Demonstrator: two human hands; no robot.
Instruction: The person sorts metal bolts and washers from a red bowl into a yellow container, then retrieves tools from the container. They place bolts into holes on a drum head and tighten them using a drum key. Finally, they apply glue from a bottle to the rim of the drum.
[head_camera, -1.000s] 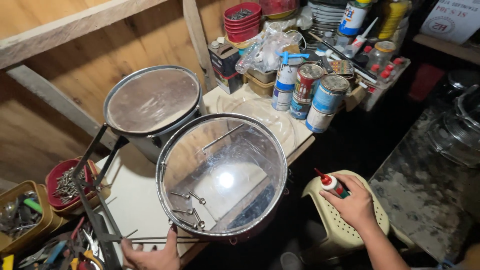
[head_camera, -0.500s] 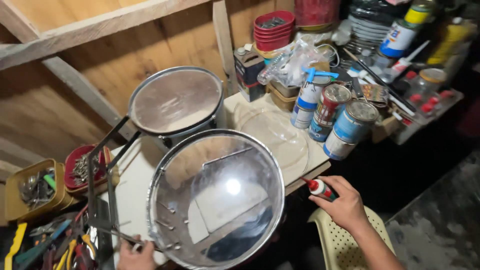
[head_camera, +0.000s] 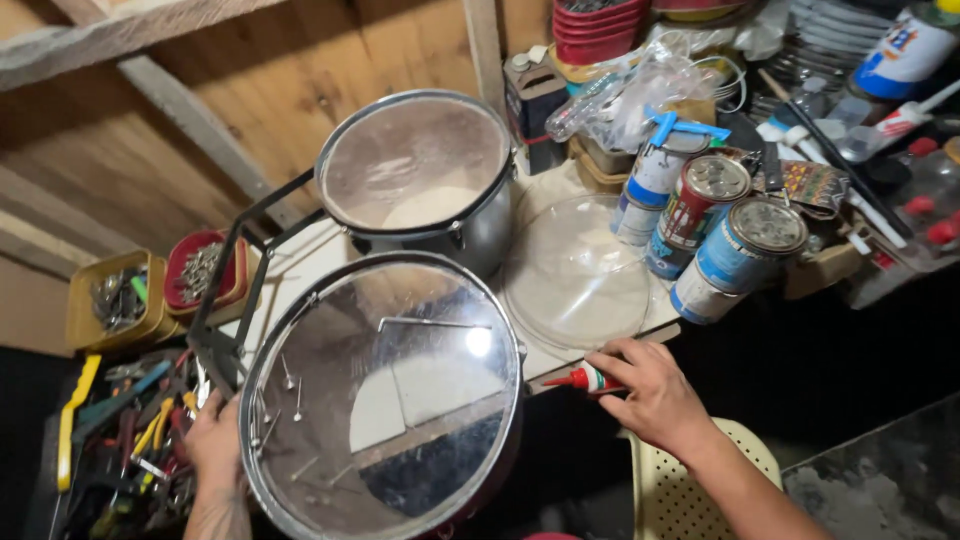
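A large drum with a clear head and metal rim (head_camera: 385, 395) tilts toward me at the bottom centre. My left hand (head_camera: 215, 445) grips its left rim beside the black metal frame (head_camera: 230, 290). My right hand (head_camera: 650, 395) is closed around a small glue tube with a red nozzle (head_camera: 580, 380), its tip resting at the edge of the white bench (head_camera: 560, 355) just right of the drum. A second, smaller drum (head_camera: 420, 180) stands behind on the bench.
Paint cans (head_camera: 740, 255) and a spray bottle (head_camera: 660, 165) crowd the right of the bench beside a clear round lid (head_camera: 580, 270). Yellow (head_camera: 115, 300) and red (head_camera: 205, 270) trays of screws sit left, hand tools (head_camera: 120, 440) below them. A cream plastic chair (head_camera: 680, 490) stands underneath.
My right hand has carried the glue tube up from over the chair to the bench edge. The drum has come nearer and fills more of the view.
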